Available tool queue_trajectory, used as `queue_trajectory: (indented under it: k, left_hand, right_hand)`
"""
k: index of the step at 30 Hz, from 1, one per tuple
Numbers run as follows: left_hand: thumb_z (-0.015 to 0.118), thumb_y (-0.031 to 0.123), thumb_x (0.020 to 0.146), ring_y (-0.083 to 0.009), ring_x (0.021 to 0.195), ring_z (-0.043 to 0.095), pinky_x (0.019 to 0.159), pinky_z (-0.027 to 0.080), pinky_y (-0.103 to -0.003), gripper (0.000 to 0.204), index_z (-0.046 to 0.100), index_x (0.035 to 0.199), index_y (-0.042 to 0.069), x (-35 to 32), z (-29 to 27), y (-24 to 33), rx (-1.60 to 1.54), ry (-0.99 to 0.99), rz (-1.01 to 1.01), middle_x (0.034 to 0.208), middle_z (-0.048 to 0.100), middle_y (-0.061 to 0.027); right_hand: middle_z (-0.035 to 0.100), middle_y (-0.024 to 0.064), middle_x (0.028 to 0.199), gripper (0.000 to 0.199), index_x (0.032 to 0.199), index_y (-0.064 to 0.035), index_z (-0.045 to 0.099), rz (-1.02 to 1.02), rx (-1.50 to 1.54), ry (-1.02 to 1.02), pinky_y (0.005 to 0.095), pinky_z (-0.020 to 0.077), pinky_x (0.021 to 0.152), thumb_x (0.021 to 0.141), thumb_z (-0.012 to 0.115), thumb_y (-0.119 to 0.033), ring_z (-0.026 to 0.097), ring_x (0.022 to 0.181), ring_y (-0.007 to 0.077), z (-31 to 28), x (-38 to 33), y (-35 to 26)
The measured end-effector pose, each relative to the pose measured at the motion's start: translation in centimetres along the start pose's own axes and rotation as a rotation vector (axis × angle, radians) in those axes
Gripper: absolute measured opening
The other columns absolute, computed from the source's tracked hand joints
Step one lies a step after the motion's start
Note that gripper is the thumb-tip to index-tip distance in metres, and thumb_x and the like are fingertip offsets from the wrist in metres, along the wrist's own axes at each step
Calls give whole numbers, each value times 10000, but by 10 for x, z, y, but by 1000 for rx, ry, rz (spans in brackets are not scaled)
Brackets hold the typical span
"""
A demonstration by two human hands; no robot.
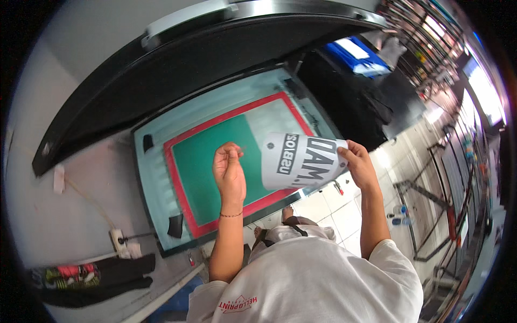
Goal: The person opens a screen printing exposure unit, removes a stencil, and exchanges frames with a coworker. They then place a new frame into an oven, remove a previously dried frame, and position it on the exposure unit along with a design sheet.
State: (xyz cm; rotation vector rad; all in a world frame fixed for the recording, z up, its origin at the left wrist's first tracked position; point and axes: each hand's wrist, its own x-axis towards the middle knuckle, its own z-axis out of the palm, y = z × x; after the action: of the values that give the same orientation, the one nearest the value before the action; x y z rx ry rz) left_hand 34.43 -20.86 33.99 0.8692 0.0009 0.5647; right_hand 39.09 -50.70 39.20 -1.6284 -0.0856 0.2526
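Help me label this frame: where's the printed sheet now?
In the head view, right of centre, the printed sheet is pinched in the right hand, overlapping the lower right corner of the red frame.

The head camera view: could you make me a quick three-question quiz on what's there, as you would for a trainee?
1. Which hand grips the printed sheet?
2. True or false: the red rectangular frame lies on the floor.
3. The printed garment at lower left is mainly: A) white, B) black, C) yellow.

Key:
1. The right hand.
2. False; it lies on the pale blue bed.
3. B.
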Motion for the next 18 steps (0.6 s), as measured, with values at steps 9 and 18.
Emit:
queue_trajectory:
  k: [9, 18]
  left_hand:
    - [623, 90, 869, -100, 804, 552, 745, 445, -235, 115, 602, 953, 15, 27, 107, -125, 405, -559, -391, 863, 607, -18]
    - [577, 24, 812, -231, 795, 624, 748, 482, -321, 118, 625, 919, 35, 55, 168, -378, 954, -1172, -385, 822, 651, -111]
  right_hand:
    - [647, 15, 905, 204, 1007, 15, 619, 36, -188, 459, 221, 425, 750, 880, 583, -140, 576, 812, 83, -174, -103, 2]
    - [627, 23, 970, 198, 1050, 7, 591, 178, -198, 718, 247, 404, 823, 905, 576, -127, 550, 895, 101, -275, -160, 51]
